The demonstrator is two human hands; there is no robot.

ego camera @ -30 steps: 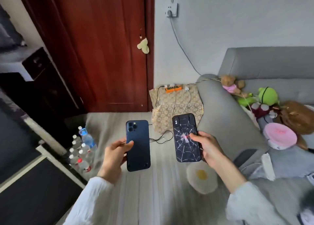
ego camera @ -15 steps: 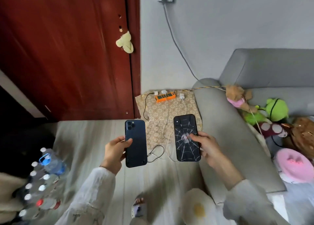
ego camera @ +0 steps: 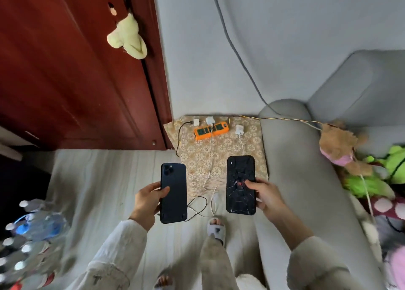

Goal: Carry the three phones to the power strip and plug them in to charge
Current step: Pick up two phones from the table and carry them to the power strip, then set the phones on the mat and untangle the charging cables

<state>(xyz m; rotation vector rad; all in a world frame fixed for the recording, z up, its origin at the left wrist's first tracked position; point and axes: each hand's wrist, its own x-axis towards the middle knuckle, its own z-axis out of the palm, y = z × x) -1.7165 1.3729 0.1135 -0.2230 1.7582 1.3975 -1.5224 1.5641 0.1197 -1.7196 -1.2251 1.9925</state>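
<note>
My left hand (ego camera: 147, 204) grips a dark blue phone (ego camera: 173, 193), back side up, held out over the floor. My right hand (ego camera: 264, 195) holds a black phone with a spider-web case (ego camera: 241, 184) beside the sofa arm. Ahead on a beige floral cloth (ego camera: 219, 158) lies an orange power strip (ego camera: 211, 131) by the wall. Three white chargers sit around it: one at its left (ego camera: 196, 122), one at its top (ego camera: 210, 120), one at its right (ego camera: 239, 129). Their cables (ego camera: 209, 169) trail toward me and loop on the floor between the two phones. A third phone is not visible.
A grey sofa (ego camera: 306, 180) with plush toys (ego camera: 341, 145) fills the right. A dark red door (ego camera: 76, 70) with a yellow plush hanging on it stands at left. Several water bottles (ego camera: 32, 235) lie at lower left. My slippered foot (ego camera: 215, 230) is just behind the cable loops.
I have walked closer: the power strip and cloth now sit nearer and larger. Both hands still carry their phones in the same grip.
</note>
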